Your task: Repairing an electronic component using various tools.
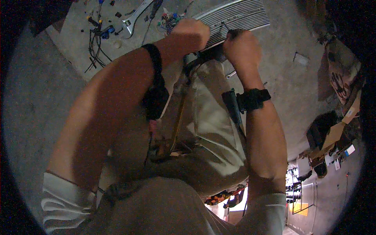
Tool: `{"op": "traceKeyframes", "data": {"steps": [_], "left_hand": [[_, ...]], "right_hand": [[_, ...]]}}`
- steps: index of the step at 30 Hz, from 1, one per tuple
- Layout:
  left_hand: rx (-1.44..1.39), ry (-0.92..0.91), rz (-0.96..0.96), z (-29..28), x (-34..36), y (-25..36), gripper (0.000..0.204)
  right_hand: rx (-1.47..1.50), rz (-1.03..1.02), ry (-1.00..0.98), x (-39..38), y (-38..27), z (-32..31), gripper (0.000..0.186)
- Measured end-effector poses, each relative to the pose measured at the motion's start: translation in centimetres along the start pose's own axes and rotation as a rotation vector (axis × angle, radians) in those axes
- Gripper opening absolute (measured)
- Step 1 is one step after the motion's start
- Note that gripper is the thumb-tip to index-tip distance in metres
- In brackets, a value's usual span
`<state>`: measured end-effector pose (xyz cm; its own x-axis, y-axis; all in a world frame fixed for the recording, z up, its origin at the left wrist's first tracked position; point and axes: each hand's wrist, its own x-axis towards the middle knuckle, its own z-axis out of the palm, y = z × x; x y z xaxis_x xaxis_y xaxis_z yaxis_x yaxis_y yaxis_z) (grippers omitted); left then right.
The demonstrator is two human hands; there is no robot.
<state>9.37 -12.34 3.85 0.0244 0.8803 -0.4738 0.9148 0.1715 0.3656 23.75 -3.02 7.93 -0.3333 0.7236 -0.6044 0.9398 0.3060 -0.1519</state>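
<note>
A ribbed, silver-grey metal panel [244, 17] lies at the far side, just beyond both hands. My left hand [190, 34] is closed in a fist at the panel's left end; what its fingers grip is hidden. Closed around a dark-handled tool [234, 33], my right hand [244, 50] is at the panel's near edge. The tool's thin shaft points up and left over the ribs. Between the hands, a dark piece [213, 54] sits under the near edge, partly covered. A small shiny metal tool [231, 74] is close below my right hand.
On the concrete floor to the far left lie an adjustable wrench [133, 20], black cables [94, 45] with connectors and a tangle of coloured wires [166, 24]. A small flat pale piece [300, 58] lies to the right. Farther right are a printed cloth [341, 80] and cardboard [333, 136].
</note>
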Motion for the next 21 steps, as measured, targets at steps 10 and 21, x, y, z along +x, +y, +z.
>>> {"op": "traceKeyframes", "data": {"steps": [10,21], "left_hand": [[-0.002,-0.015,0.049,-0.3,-0.1,0.0,0.017],[0.007,-0.230,-0.135,-0.5,1.0,0.4,0.023]], "right_hand": [[0.044,-0.031,0.020,0.6,1.0,0.0,0.029],[-0.400,-0.295,-0.066,-0.7,1.0,-0.6,0.023]]}}
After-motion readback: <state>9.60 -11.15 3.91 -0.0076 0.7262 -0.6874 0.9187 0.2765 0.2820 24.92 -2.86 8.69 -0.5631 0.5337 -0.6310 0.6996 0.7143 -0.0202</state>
